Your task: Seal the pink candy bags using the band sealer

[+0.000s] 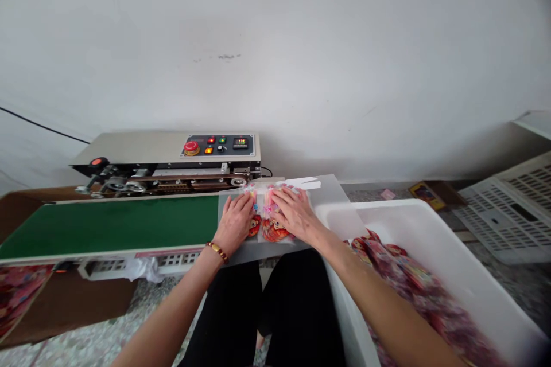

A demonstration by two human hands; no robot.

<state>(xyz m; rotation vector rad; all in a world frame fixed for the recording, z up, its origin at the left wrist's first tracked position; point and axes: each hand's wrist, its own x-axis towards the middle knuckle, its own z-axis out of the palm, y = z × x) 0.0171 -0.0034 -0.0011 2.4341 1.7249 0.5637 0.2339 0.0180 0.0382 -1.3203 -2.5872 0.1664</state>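
Two clear plastic packets with red cartoon-face prints and pink and white contents lie side by side on a pale flat board [331,200]. My left hand [236,221], with a beaded bracelet at the wrist, rests flat over the left packet [253,226], fingers stretched out. Spread over the upper part of the right packet [275,232] are the fingers of my right hand [297,215]. Both hands press from above and partly cover the packets. Just behind and left of them stands a band sealing machine [172,149], its belts close to the packets' top edges.
The sealer's green conveyor belt [112,226] runs left from the board. A white tub [413,212] full of similar packets stands at my right. Below the belt's left end is a cardboard box [86,298] with packets; a white plastic crate [508,212] leans at far right.
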